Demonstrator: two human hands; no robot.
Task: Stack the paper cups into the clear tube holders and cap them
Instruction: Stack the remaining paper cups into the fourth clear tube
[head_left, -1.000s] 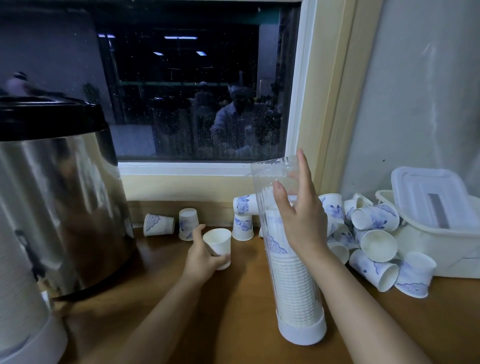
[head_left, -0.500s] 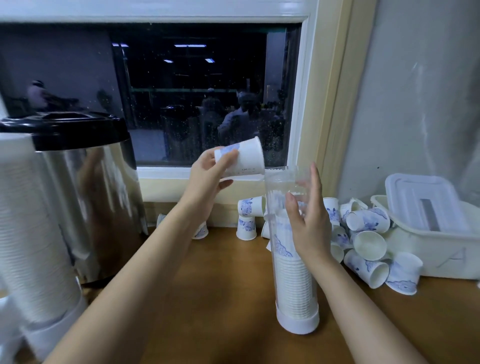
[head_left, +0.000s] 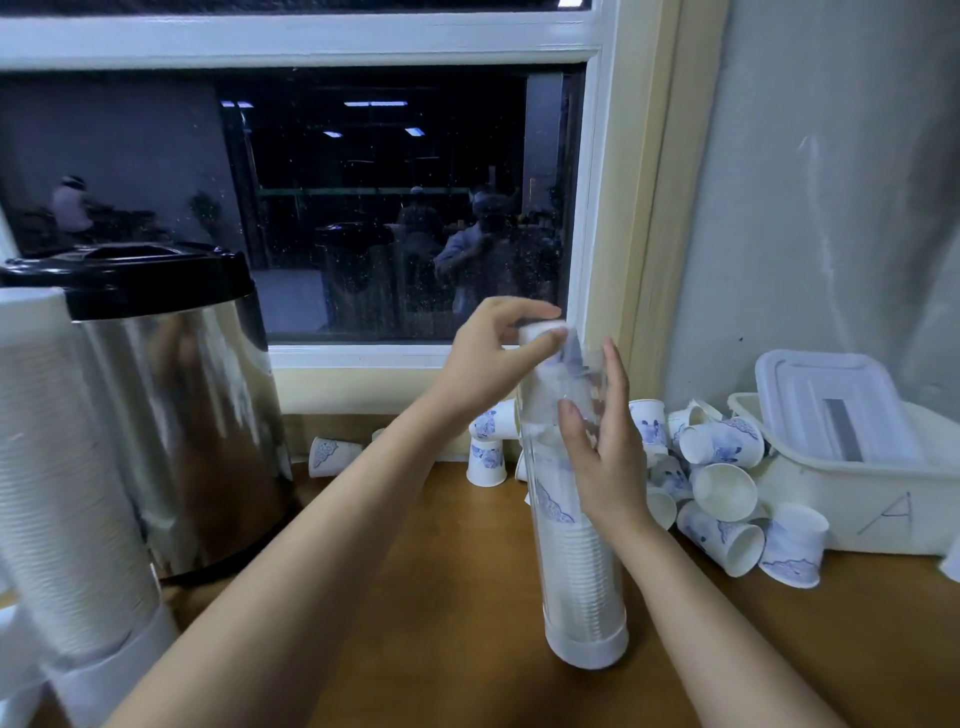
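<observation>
A clear tube holder (head_left: 576, 561) stands upright on the wooden counter, its white base cap (head_left: 589, 652) at the bottom and a stack of white paper cups inside its lower half. My left hand (head_left: 488, 358) pinches an upside-down paper cup (head_left: 550, 338) with a blue print at the tube's open top, partly inside the mouth. My right hand (head_left: 605, 452) wraps around the tube's upper part from the right, fingers fairly straight, thumb on the front. Several loose cups (head_left: 722, 483) lie piled to the right of the tube.
A steel urn with a black lid (head_left: 171, 395) stands at the left. Another filled tube holder (head_left: 57, 493) is at the far left edge. A white lidded tub (head_left: 852, 457) sits at the right against the wall. Three cups (head_left: 485, 452) lie under the window sill.
My left hand lifted a cup off the counter, turned it over and brought it to the tube's open top, where it now enters. My right hand stayed on the tube.
</observation>
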